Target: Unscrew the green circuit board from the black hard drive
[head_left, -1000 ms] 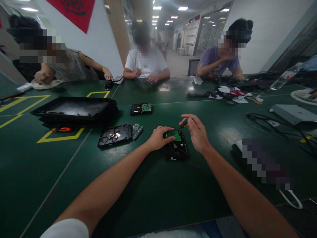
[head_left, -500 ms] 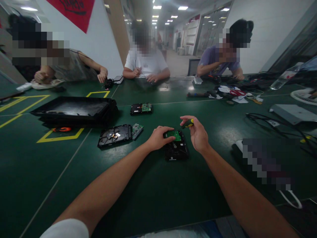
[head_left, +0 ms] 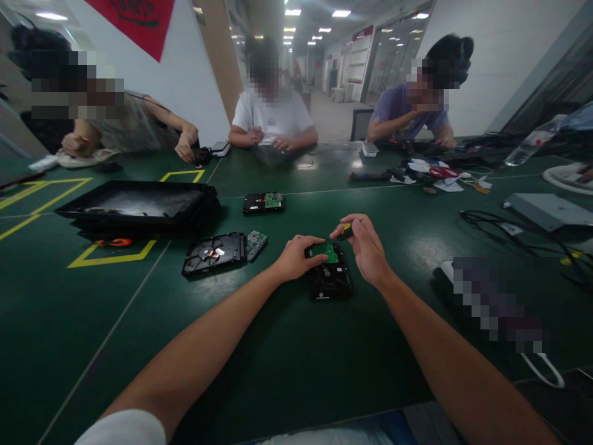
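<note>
A black hard drive lies flat on the green table in front of me, a green circuit board on its far half. My left hand grips the drive's left side, with thumb and fingers reaching over the board. In my right hand is a screwdriver with a yellow and dark handle, pinched between thumb and fingers above the drive's far right corner. Its tip is too small to make out. To the left, another hard drive rests beside a loose circuit board.
A third hard drive lies further back. Stacked black trays stand at left, with an orange item near them. On the right are a grey box, black cables and a blurred-out pouch-like object. Three people sit opposite.
My right hand has shifted slightly left with the screwdriver, and its fingers now cover more of the handle. My left hand and the hard drive have stayed in place.
</note>
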Demonstrator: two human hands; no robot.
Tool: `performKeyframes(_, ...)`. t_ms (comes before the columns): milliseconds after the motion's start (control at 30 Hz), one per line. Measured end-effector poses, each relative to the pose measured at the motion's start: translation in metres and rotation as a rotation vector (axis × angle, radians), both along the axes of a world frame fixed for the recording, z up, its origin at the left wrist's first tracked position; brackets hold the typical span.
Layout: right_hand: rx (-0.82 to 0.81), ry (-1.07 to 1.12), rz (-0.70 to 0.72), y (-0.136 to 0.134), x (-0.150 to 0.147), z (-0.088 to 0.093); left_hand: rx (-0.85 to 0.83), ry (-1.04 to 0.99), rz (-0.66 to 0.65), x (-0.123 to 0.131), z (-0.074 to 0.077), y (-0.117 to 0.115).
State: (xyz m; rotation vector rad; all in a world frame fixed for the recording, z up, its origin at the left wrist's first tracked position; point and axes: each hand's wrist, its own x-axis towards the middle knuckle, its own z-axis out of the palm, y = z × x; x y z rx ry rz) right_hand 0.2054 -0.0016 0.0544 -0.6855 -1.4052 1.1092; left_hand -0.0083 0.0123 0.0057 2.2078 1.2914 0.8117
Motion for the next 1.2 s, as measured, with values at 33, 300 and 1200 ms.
performKeyframes(33,0.001,0.009,0.003,0.0007,-0.0001,-0.0007,0.002,0.0,0.0,0.0001,0.0001,-0.0002)
performKeyframes(300,0.009,0.033,0.045,0.0027,0.0012,-0.001,0.001,0.001,0.002,0.0007,0.0007,-0.0011)
performKeyframes(1200,-0.055,0.065,0.071,0.0017,-0.0011,0.0004,-0.014,0.003,0.004,0.001,0.0018,-0.0008)
